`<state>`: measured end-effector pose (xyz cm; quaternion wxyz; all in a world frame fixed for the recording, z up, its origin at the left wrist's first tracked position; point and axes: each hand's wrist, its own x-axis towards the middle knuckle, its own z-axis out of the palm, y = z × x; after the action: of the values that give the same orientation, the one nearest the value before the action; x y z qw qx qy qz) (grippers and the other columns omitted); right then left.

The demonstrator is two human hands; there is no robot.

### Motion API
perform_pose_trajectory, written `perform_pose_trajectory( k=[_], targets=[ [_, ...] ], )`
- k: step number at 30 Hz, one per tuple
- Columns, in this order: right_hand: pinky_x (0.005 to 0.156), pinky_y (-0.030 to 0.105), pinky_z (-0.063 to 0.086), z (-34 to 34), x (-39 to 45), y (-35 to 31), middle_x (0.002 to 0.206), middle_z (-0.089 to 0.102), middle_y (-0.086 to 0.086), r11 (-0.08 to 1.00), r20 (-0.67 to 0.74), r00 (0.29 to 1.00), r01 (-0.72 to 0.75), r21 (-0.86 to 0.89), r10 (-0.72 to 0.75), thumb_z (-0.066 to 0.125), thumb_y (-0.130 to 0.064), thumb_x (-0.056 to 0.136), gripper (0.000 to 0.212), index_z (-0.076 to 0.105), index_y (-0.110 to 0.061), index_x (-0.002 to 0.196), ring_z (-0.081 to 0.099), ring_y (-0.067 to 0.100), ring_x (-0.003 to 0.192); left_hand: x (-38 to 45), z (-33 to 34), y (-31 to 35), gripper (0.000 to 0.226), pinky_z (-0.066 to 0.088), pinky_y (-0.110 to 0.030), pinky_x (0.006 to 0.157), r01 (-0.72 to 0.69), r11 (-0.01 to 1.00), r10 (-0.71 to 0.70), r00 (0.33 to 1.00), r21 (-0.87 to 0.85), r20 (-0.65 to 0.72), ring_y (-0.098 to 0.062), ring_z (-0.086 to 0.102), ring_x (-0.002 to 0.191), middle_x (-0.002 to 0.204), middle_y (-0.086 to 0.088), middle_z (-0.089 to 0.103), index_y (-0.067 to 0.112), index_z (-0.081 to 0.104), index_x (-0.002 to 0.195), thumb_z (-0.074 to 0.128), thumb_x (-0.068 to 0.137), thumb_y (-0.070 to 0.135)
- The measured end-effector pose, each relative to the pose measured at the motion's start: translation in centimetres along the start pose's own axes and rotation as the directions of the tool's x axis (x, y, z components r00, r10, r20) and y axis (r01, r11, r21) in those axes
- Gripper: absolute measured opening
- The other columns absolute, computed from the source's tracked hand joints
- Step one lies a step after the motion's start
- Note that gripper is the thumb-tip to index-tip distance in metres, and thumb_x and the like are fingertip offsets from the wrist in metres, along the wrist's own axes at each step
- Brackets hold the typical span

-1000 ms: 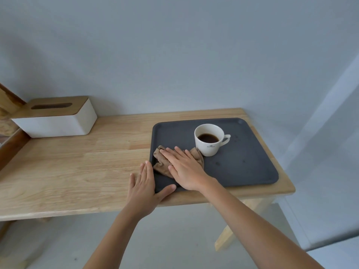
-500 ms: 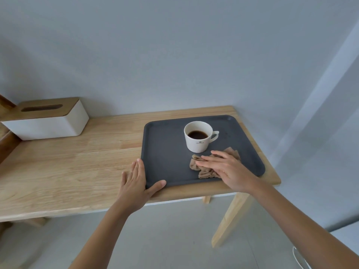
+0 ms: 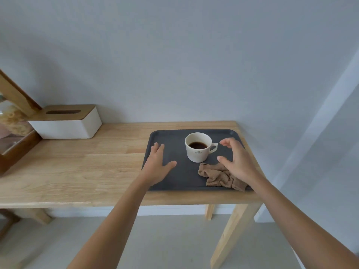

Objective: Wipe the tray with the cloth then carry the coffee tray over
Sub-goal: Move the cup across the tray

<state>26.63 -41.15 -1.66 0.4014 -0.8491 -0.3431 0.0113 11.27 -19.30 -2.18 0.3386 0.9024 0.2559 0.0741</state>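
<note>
A dark grey tray point(image 3: 174, 140) lies on the right end of a wooden table point(image 3: 87, 167). On it stands a white cup point(image 3: 198, 152) holding dark coffee, handle to the right. A crumpled brown cloth point(image 3: 215, 175) lies on the tray's front right part, loose. My left hand point(image 3: 158, 164) rests flat on the tray's left edge, fingers spread. My right hand point(image 3: 239, 162) hovers over the tray's right side, just right of the cup and above the cloth's far end, fingers apart and holding nothing.
A white tissue box point(image 3: 68, 123) with a wooden lid stands at the back left of the table against the wall. A wooden-framed glass case point(image 3: 13, 136) is at the far left. The table's right edge is close beside the tray.
My right hand has let go of the cloth and lifted toward the tray's right side. My left hand has slid from the front left corner further up the tray's left edge.
</note>
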Motion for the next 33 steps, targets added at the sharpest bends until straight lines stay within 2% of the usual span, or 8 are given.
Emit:
perform_pose_trajectory(
  k=[2, 4, 6, 8, 12, 20, 27, 33],
  targets=[
    [0.101, 0.025, 0.032, 0.6, 1.5, 0.0, 0.140, 0.047, 0.003, 0.998, 0.076, 0.996, -0.055, -0.003, 0.055, 0.074, -0.020, 0.080, 0.066, 0.041, -0.018, 0.137, 0.043, 0.017, 0.132, 1.3, 1.4, 1.8, 0.077, 0.023, -0.037, 0.119, -0.020, 0.988, 0.014, 0.999, -0.154, -0.040, -0.020, 0.022, 0.147, 0.159, -0.005, 0.025, 0.013, 0.022, 0.151, 0.063, 0.089, 0.035],
    [0.105, 0.032, 0.033, 1.2, 2.8, 0.1, 0.145, 0.045, 0.003, 0.995, 0.158, 0.983, -0.101, 0.020, 0.096, 0.078, -0.023, 0.077, 0.080, 0.035, -0.019, 0.144, 0.041, 0.020, 0.135, 2.4, 2.8, 2.8, 0.077, 0.034, -0.039, 0.114, -0.006, 0.972, 0.000, 1.000, -0.236, -0.027, -0.021, 0.038, 0.140, 0.151, -0.004, 0.041, 0.014, 0.031, 0.148, 0.070, 0.084, 0.033],
    [0.101, 0.032, 0.036, 1.8, 3.7, 0.4, 0.141, 0.052, 0.001, 0.995, 0.178, 0.981, -0.093, 0.043, 0.084, 0.080, -0.023, 0.075, 0.077, 0.040, -0.019, 0.141, 0.045, 0.019, 0.130, 3.1, 3.8, 3.4, 0.071, 0.041, -0.035, 0.107, -0.017, 0.960, 0.009, 1.000, -0.278, -0.029, -0.021, 0.049, 0.132, 0.142, -0.003, 0.052, 0.015, 0.042, 0.141, 0.074, 0.080, 0.030],
    [0.094, 0.028, 0.041, 2.2, 4.2, 0.6, 0.131, 0.059, 0.000, 0.997, 0.154, 0.987, -0.056, 0.052, 0.047, 0.080, -0.023, 0.074, 0.066, 0.050, -0.019, 0.132, 0.052, 0.016, 0.121, 3.5, 4.4, 3.7, 0.063, 0.044, -0.032, 0.102, -0.038, 0.944, 0.018, 0.998, -0.328, -0.063, -0.019, 0.056, 0.123, 0.132, -0.003, 0.060, 0.015, 0.050, 0.134, 0.076, 0.078, 0.027],
    [0.091, 0.029, 0.045, 2.8, 5.0, 0.7, 0.122, 0.064, -0.002, 0.998, 0.113, 0.994, -0.024, 0.065, 0.016, 0.081, -0.024, 0.072, 0.058, 0.057, -0.019, 0.124, 0.056, 0.012, 0.111, 4.0, 4.4, 3.0, 0.061, 0.049, -0.037, 0.101, -0.060, 0.926, 0.016, 0.993, -0.372, -0.120, -0.018, 0.060, 0.117, 0.127, -0.004, 0.065, 0.015, 0.054, 0.130, 0.079, 0.075, 0.026],
    [0.091, 0.026, 0.039, 6.0, 8.6, -2.3, 0.122, 0.065, -0.003, 0.990, 0.129, 0.992, -0.025, 0.136, 0.008, 0.083, -0.025, 0.069, 0.061, 0.059, -0.019, 0.124, 0.056, 0.013, 0.114, 6.9, 0.4, -0.7, 0.067, 0.048, -0.034, 0.103, -0.107, 0.908, 0.045, 0.986, -0.404, -0.159, -0.014, 0.061, 0.116, 0.123, -0.003, 0.067, 0.012, 0.057, 0.129, 0.083, 0.070, 0.029],
    [0.095, 0.033, 0.045, 10.0, 12.4, -5.1, 0.121, 0.065, -0.001, 0.989, 0.154, 0.988, -0.032, 0.143, 0.010, 0.084, -0.021, 0.068, 0.061, 0.059, -0.017, 0.123, 0.058, 0.018, 0.113, 9.7, -2.8, -4.1, 0.061, 0.046, -0.035, 0.105, -0.099, 0.895, 0.029, 0.986, -0.434, -0.165, -0.017, 0.059, 0.120, 0.126, -0.005, 0.065, 0.011, 0.056, 0.127, 0.082, 0.072, 0.021],
    [0.090, 0.025, 0.040, 12.1, 13.6, -5.3, 0.120, 0.066, -0.001, 0.990, 0.182, 0.983, -0.052, 0.133, 0.027, 0.085, -0.019, 0.066, 0.062, 0.059, -0.016, 0.122, 0.058, 0.015, 0.113, 11.4, -3.1, -6.5, 0.062, 0.046, -0.034, 0.103, -0.089, 0.918, 0.028, 0.987, -0.387, -0.161, -0.016, 0.060, 0.118, 0.123, -0.003, 0.067, 0.012, 0.057, 0.128, 0.081, 0.072, 0.024]
  ],
)
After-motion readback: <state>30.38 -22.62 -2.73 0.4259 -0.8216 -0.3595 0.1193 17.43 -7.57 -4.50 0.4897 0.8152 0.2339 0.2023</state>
